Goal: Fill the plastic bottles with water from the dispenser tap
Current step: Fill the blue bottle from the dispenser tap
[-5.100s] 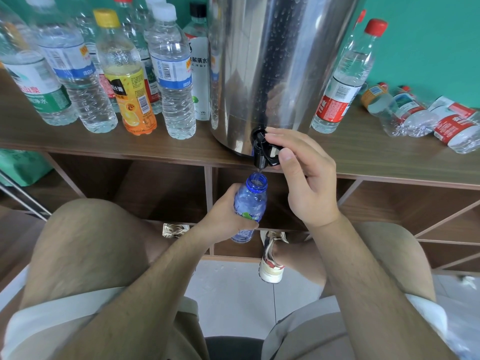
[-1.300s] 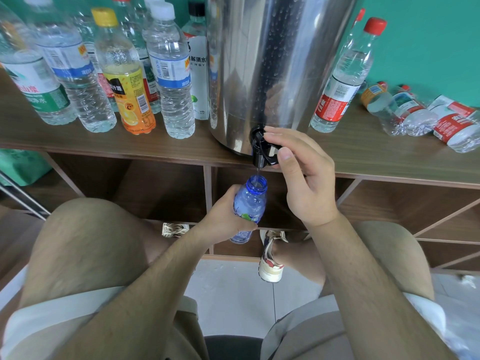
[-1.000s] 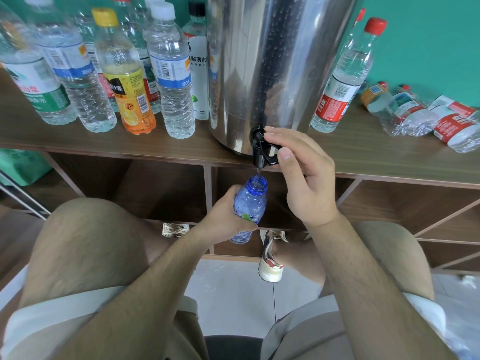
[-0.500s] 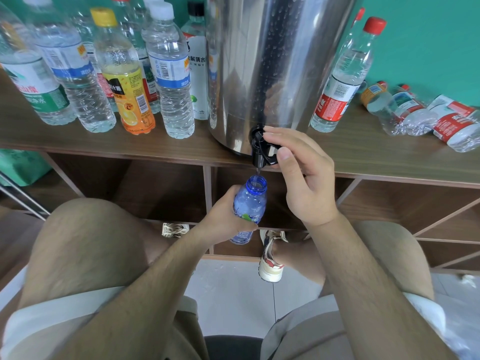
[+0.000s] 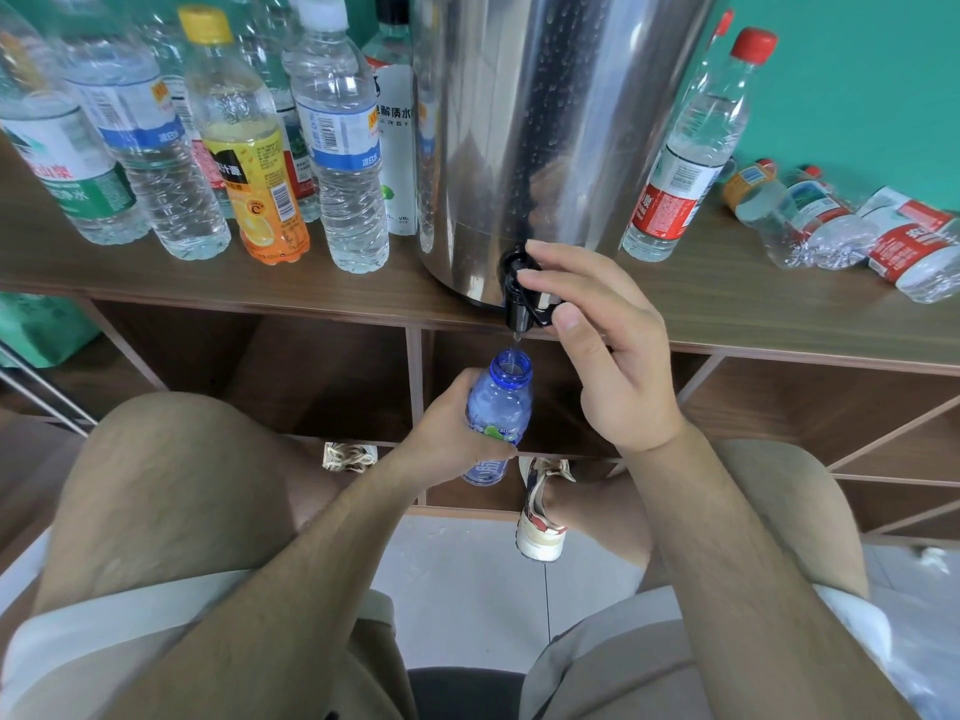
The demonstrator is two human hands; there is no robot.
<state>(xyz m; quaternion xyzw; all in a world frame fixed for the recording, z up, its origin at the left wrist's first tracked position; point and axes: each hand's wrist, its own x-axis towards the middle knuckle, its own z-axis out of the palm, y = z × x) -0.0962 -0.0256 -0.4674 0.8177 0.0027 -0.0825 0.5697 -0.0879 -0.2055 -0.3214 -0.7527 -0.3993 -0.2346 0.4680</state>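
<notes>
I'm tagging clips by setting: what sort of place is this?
Probably an indoor room set up as a makeshift bottle-filling spot: a steel dispenser stands on a wooden cubby shelf against a teal wall, with plastic bottles beside it and a blue bottle under its tap.

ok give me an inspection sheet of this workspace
surface: wooden shelf, dispenser standing on it
job's things: uncapped blue bottle under the tap, thin stream running in
clutter: capped bottles upright left of the dispenser, red-capped bottle upright right of it, lying bottles far right
hands: left hand grips the blue bottle; right hand pinches the tap
cables: nothing seen
surroundings: teal wall, tiled floor
</notes>
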